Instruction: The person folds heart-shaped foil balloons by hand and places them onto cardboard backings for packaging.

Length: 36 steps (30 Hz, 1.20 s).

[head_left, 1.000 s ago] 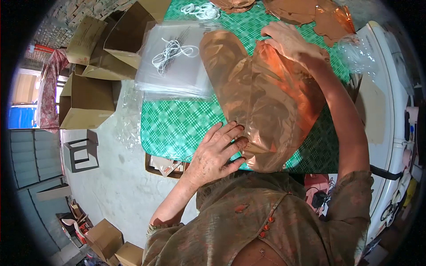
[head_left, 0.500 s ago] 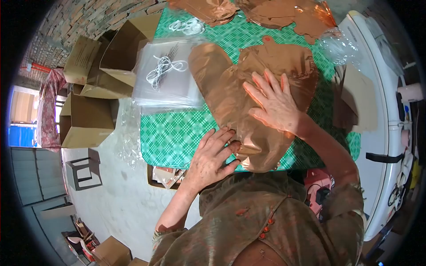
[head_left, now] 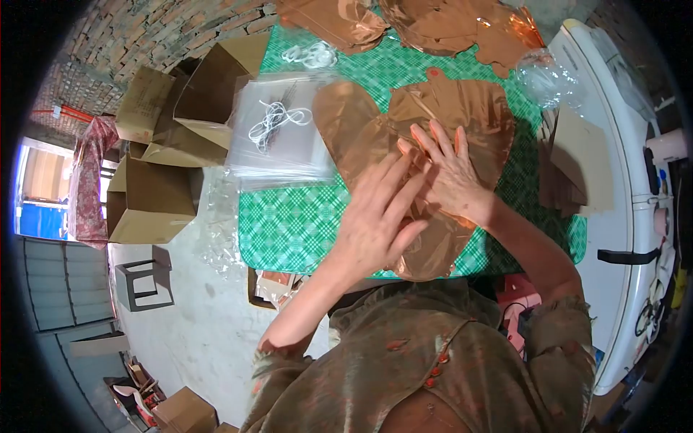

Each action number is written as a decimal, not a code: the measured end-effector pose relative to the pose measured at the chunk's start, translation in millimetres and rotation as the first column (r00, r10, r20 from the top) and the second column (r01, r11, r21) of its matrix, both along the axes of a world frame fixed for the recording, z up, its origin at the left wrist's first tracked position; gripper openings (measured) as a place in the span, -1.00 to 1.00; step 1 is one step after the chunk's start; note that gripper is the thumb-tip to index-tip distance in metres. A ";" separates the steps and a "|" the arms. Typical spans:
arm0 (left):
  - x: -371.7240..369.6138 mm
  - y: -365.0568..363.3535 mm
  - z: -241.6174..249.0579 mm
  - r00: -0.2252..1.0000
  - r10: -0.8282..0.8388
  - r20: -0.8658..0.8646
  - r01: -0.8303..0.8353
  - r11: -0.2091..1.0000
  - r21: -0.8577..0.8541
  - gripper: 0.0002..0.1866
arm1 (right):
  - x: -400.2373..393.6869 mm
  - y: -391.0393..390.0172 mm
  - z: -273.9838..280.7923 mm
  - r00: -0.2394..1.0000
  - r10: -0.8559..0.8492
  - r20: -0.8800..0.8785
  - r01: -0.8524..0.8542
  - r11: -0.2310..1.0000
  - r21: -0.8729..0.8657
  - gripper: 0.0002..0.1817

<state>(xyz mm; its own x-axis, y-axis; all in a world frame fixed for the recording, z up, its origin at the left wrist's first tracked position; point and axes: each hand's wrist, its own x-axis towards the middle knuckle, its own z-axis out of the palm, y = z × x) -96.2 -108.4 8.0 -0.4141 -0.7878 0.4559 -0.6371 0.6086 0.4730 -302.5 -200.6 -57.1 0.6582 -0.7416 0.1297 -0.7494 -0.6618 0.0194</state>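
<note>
Copper foil (head_left: 473, 108) lies flat; left hand (head_left: 375, 216) has moved beside right hand (head_left: 453, 177).

The olive-brown blouse (head_left: 393, 353) has scattered reddish motifs, small red buttons (head_left: 434, 372) at five o'clock, and loose sleeves (head_left: 556, 339) with seemingly frilled edges, blurred at seven o'clock.

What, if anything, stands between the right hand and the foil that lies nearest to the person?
Nothing visible does: the right hand appears to rest directly on the foil, fingers spread. The left hand overlaps it in this view; whether they touch, I cannot tell.
</note>
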 end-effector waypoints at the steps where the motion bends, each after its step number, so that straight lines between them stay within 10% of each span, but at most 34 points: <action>1: -10.8 -11.7 -6.5 1.000 0.010 -0.009 -0.010 1.000 -0.006 -0.27 | 0.6 0.8 3.2 1.000 -0.005 0.002 0.004 1.000 0.028 -0.15; 15: -37.0 -41.8 -74.2 0.956 0.178 0.233 -0.181 0.983 -0.006 -0.15 | -17.5 -14.7 -4.1 0.999 0.048 -0.017 -0.047 0.998 0.051 -0.35; 25: -40.6 -41.9 -71.0 0.918 0.197 0.344 -0.210 0.978 -0.002 -0.22 | -91.6 -114.7 -11.9 0.918 -0.359 0.169 0.385 0.909 -0.159 -0.42; 28: -41.1 -41.6 -68.3 0.915 0.197 0.351 -0.210 0.978 0.000 -0.21 | -96.3 -138.7 -23.0 0.946 -0.279 0.164 0.322 0.752 -0.575 -0.51; 36: -37.6 -38.4 -57.6 0.947 0.171 0.270 -0.181 0.983 0.012 -0.15 | -115.5 -239.5 28.0 0.843 -0.533 -0.072 0.451 0.774 -0.444 -0.61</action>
